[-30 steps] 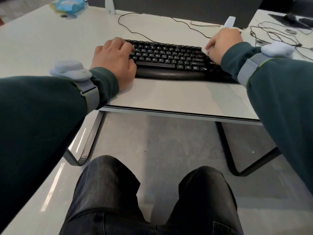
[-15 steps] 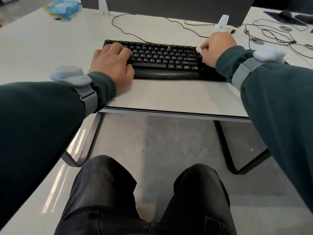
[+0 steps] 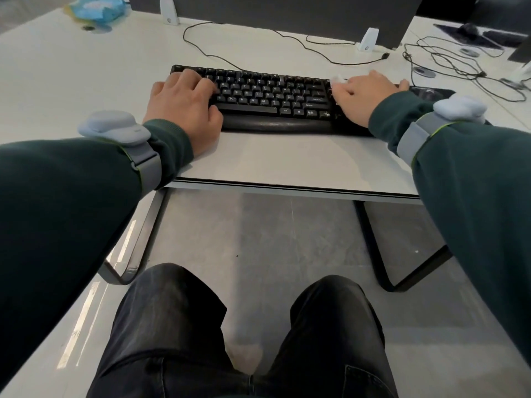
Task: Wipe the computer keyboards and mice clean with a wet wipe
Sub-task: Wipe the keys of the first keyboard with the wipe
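Keyboard [image 3: 267,96] wiping, is that the step in hand?

Looks so to me. The right hand [image 3: 365,96] is down on the right end of the keys with the wet wipe [image 3: 336,80] showing white at its fingertips.

Is the grip pinching the wipe or just pressing it flat?

I cannot tell from here. The hand lies low and spread over it, and the cloth is mostly hidden beneath.

And the other hand?

The left hand [image 3: 181,110] rests on the left end of the board. Its grip is loose and holds nothing, fingers laid on the keys and thumb by the padded wrist rest. I'd say it is steadying the board.

Which way does the board lie?

Flat on the table [image 3: 86,81], keys up. Its long axis runs left to right, roughly along the near edge. The wrist rest faces the person and the cable [image 3: 201,44] leaves the far side.

What does the next move call for?

My guess is a stroke leftwards along the rows, pressing lightly so the board doesn't slide. After that, the mouse [image 3: 428,93], a dark blurred shape just beyond the right wrist.
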